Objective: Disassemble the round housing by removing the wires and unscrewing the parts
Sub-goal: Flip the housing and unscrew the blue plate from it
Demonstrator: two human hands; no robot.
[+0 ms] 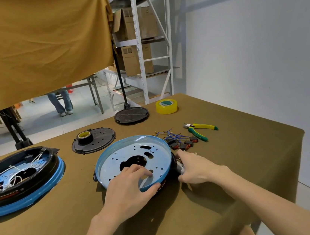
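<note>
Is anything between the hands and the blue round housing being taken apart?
Nothing visible. The left hand already grips the blue round housing's near rim, and the right hand touches its right edge.

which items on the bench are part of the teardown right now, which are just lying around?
In the job:
- round housing, left hand gripping its near rim
- right hand at its right edge
- removed wires and switches
- pliers

Lying about:
- second housing, still wired
- two black covers
- black tape roll
- yellow tape roll
</note>
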